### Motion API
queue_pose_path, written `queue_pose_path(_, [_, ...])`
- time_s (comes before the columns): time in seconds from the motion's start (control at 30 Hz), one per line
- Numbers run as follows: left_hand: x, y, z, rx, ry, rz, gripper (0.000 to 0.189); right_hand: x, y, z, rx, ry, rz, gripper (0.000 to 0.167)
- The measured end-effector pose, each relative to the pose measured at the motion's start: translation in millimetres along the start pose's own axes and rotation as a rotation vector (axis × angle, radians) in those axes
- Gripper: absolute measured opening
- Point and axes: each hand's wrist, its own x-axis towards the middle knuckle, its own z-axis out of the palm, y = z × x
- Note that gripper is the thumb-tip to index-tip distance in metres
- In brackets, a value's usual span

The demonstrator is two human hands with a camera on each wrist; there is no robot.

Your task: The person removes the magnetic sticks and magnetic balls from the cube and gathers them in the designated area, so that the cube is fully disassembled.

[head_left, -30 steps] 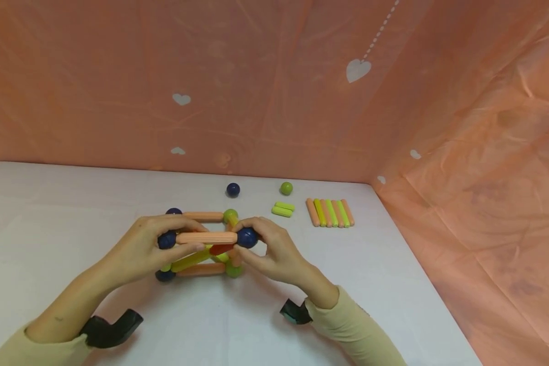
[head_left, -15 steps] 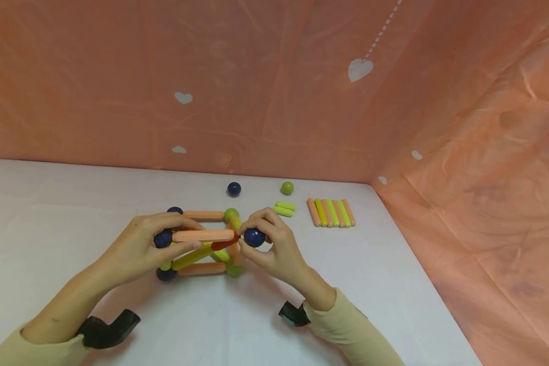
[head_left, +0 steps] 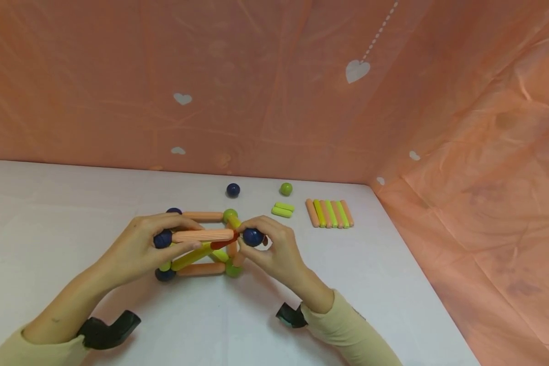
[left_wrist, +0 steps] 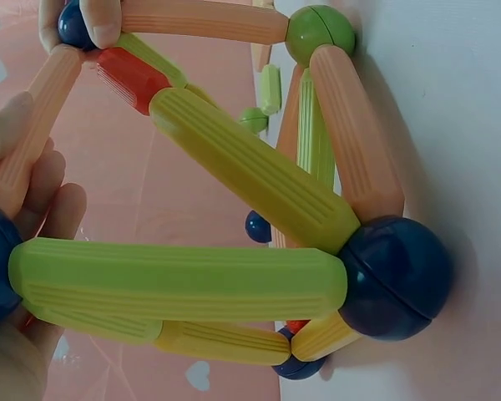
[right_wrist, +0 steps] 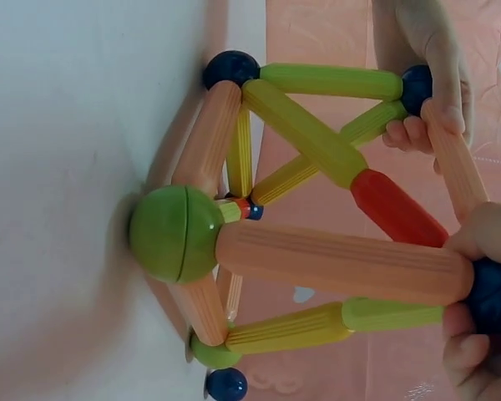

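Observation:
A frame of ribbed rods and balls stands on the white table. My left hand (head_left: 139,249) grips its top peach rod (head_left: 206,235) near a dark blue ball (head_left: 162,239). My right hand (head_left: 276,249) pinches another dark blue ball (head_left: 253,237) just off that rod's right end. In the right wrist view, an upright peach rod (right_wrist: 342,261) reaches this ball from a green ball (right_wrist: 175,234). A red rod (right_wrist: 397,207) joined to a yellow rod (right_wrist: 305,134) slants up towards it; fingers hide whether the red end touches. A light green rod (left_wrist: 179,280) links two blue balls at the left.
Behind the frame lie a loose blue ball (head_left: 233,190) and a green ball (head_left: 286,189). Two short light green rods (head_left: 282,209) lie nearby. Farther right is a row of several peach, yellow and green rods (head_left: 330,213). A peach cloth (head_left: 274,91) hangs behind the table.
The blue ball in my right hand has shifted slightly right, away from the top peach rod's end, which it met a second ago. My left hand keeps its grip, moved slightly left.

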Motion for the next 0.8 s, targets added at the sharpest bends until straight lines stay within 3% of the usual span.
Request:
queue_pose_path(0.3, [-0.1,-2.0,-0.6,-0.015,0.005,0.011,0.020,0.3,-6.2,0.9,-0.047,0.037,0.042,0.015])
queue_pose_path(0.8, [1.0,-0.9,-2.0,-0.019,-0.020,-0.025,0.020,3.8,-13.5,4.2,-0.093,0.053,0.060,0.017])
